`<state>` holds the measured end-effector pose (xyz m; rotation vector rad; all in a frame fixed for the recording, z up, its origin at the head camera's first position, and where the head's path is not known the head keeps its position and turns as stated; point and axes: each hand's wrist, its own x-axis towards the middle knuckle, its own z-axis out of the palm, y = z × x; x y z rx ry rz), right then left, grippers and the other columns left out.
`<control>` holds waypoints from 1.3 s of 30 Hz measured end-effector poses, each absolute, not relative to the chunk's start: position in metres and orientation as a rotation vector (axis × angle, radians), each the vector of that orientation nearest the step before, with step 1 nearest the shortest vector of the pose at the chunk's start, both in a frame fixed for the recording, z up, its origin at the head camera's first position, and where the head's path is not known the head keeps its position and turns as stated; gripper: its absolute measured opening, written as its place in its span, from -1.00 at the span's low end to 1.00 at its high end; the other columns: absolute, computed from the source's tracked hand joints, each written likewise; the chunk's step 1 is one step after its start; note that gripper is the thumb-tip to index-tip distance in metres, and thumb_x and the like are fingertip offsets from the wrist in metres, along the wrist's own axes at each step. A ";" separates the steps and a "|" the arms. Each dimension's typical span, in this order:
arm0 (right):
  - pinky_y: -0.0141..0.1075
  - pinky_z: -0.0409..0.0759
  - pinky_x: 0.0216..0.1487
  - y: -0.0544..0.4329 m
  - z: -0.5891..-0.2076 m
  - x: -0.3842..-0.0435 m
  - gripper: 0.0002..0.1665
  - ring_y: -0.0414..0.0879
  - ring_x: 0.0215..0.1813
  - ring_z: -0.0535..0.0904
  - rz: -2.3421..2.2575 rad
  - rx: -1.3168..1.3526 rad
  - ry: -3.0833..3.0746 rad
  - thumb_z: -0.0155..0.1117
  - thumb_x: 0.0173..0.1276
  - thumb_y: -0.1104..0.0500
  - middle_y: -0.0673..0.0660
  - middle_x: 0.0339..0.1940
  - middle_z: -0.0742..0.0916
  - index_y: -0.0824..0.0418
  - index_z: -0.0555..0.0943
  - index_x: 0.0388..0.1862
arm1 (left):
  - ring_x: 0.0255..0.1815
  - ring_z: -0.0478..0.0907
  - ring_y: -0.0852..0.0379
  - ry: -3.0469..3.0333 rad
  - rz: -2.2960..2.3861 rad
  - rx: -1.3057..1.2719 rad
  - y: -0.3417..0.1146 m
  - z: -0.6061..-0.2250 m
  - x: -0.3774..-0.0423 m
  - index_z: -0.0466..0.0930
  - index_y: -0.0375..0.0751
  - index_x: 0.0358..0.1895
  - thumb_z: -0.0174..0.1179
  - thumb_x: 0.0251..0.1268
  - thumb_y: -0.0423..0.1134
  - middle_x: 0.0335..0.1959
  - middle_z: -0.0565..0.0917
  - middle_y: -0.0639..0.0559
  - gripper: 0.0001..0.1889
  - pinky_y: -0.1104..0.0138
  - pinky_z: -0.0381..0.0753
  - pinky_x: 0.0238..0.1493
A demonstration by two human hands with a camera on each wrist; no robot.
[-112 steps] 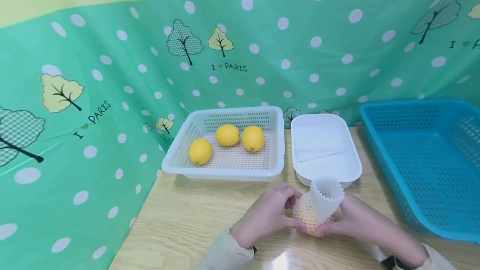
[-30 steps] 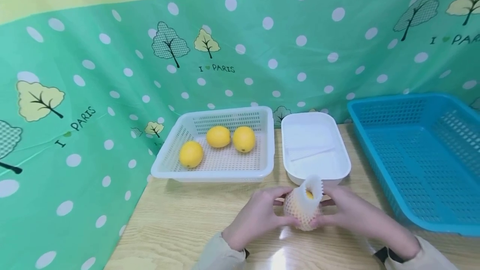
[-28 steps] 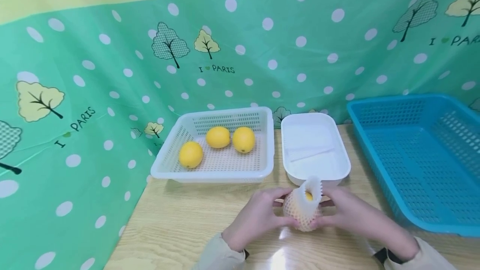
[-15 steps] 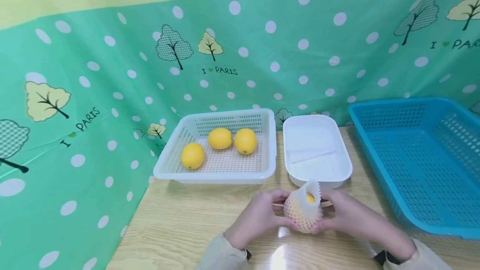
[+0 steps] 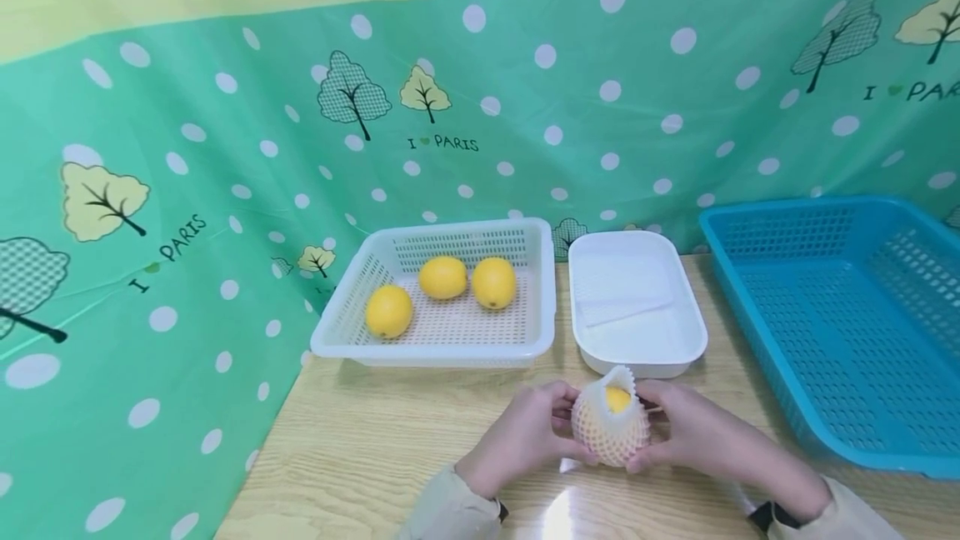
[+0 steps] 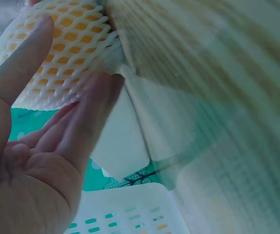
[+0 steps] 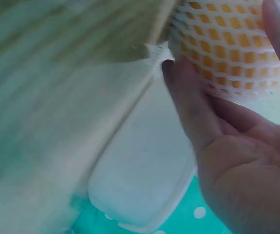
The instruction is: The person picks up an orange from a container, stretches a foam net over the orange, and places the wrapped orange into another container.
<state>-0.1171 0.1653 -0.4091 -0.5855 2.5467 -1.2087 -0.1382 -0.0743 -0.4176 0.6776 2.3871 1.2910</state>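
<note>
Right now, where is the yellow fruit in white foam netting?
In the head view's lower right, the netted fruit is held between left hand and right hand, in front of the white rectangular tub.

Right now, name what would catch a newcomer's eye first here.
Probably the fruit in its white foam net, held between left grip and right grip, in front of the white tub. Then perhaps three yellow fruits in the white basket, left of the tub, and the blue basket at the right edge.

We see yellow fruit (image 5: pixel 617 399) inside white foam net (image 5: pixel 611 435) — mesh stretched round it, open end up, fruit's top showing through — just in front of white tub (image 5: pixel 651 368).
</note>
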 end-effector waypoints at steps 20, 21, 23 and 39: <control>-0.06 0.66 0.11 0.158 -0.401 -0.114 -0.06 0.02 0.12 0.63 -1.209 -0.615 2.656 0.51 -0.05 -0.33 0.01 0.13 0.68 0.14 0.53 0.24 | 0.05 0.61 0.35 2.453 1.286 0.826 -0.074 -0.413 -0.138 0.56 -0.07 0.24 0.57 -0.13 -0.12 0.19 0.64 0.11 -0.28 0.53 0.60 0.06; -0.04 0.65 0.11 0.158 -0.402 -0.114 -0.04 0.04 0.13 0.63 -1.211 -0.604 2.651 0.52 -0.06 -0.32 0.02 0.14 0.68 0.15 0.53 0.25 | 0.04 0.62 0.35 2.445 1.291 0.809 -0.074 -0.414 -0.139 0.56 -0.07 0.23 0.57 -0.14 -0.13 0.18 0.64 0.11 -0.28 0.53 0.60 0.06; -0.02 0.65 0.12 0.157 -0.403 -0.115 0.00 0.06 0.13 0.63 -1.221 -0.605 2.636 0.54 -0.08 -0.31 0.05 0.14 0.68 0.19 0.51 0.27 | 0.02 0.63 0.35 2.430 1.298 0.780 -0.076 -0.415 -0.139 0.57 -0.08 0.22 0.58 -0.15 -0.14 0.17 0.65 0.11 -0.29 0.53 0.61 0.04; -0.14 0.68 0.08 0.157 -0.405 -0.116 0.02 -0.03 0.10 0.65 -1.201 -0.627 2.660 0.52 -0.06 -0.36 -0.01 0.11 0.68 0.17 0.49 0.30 | 0.10 0.54 0.36 2.480 1.121 0.839 -0.079 -0.411 -0.138 0.44 0.04 0.32 0.52 0.00 0.03 0.19 0.59 0.26 -0.25 0.43 0.60 0.11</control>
